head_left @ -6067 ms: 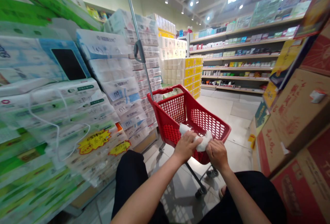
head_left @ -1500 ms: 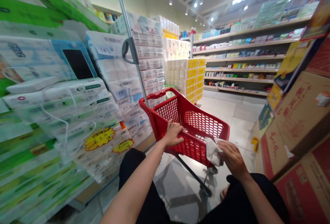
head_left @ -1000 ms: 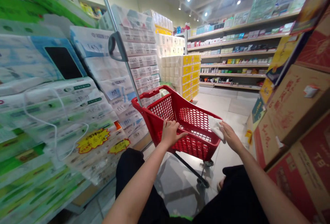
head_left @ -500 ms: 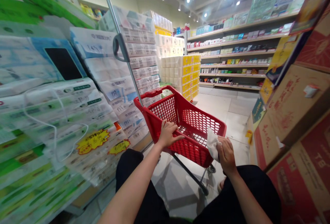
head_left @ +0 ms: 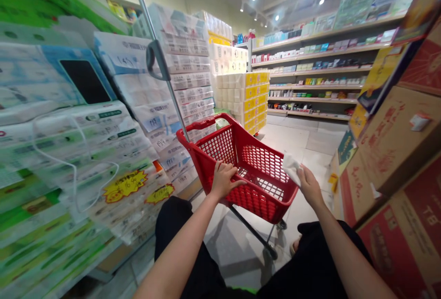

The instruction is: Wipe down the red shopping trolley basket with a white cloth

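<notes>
A red plastic shopping cart (head_left: 255, 202) stands in front of my knees, with perforated basket walls and a metal pole (head_left: 175, 101) rising at its handle end. My left hand (head_left: 223, 179) is closed over the near top rim, its thumb lying along the outer side. Beyond the basket's right end, my right hand (head_left: 309, 184) pinches a crumpled white tissue (head_left: 291, 166). The tissue sticks up beside the far right corner of the rim. Through the near part of the basket I see its slotted floor; some of it is hidden behind the near wall.
Tall stacks of tissue packs (head_left: 138, 87) line the left, with a phone-like black screen (head_left: 84, 81) and a white cable (head_left: 74, 175). Yellow-and-white packs (head_left: 255, 99) stand behind the cart. Cardboard boxes (head_left: 399, 138) crowd the right. Cosmetics shelves (head_left: 310, 67) run along the back.
My right hand has moved up and slightly right with the tissue, away from the basket's near right end. My left hand stays on the rim.
</notes>
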Tool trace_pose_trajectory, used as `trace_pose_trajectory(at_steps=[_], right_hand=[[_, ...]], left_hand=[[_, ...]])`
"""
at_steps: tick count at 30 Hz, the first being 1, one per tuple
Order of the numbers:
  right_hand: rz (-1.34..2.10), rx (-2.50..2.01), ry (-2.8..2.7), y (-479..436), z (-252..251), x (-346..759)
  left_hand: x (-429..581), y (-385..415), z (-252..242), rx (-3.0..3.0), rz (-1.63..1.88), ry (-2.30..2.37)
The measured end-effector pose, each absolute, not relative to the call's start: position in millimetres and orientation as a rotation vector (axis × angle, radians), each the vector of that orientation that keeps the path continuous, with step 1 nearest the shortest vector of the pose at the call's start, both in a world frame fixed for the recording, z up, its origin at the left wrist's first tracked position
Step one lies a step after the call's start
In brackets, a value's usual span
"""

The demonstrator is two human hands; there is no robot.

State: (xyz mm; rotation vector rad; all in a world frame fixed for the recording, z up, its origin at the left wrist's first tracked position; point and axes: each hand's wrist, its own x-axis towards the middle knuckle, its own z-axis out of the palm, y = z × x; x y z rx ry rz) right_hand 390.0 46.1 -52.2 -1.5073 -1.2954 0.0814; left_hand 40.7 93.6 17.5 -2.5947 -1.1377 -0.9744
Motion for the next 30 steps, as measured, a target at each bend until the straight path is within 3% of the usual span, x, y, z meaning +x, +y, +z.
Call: trace_pose_trajectory(at_steps=[16,23,30], right_hand=[[-0.303,-1.42,-1.445,-29.5,-49.6,284.6],[-0.361,-1.423,-1.621,-8.2,-50.1,326.9],[-0.249,-1.387,-1.533,11.2,-44.0,375.9]], left_hand=[[55.5,96.4,19.6,-2.502,-0.917,-1.172],[76.9,91.7,21.5,-2.47,-0.866,-1.201],[58.3,107.4,56.6,-2.601,-0.646,-0.785]])
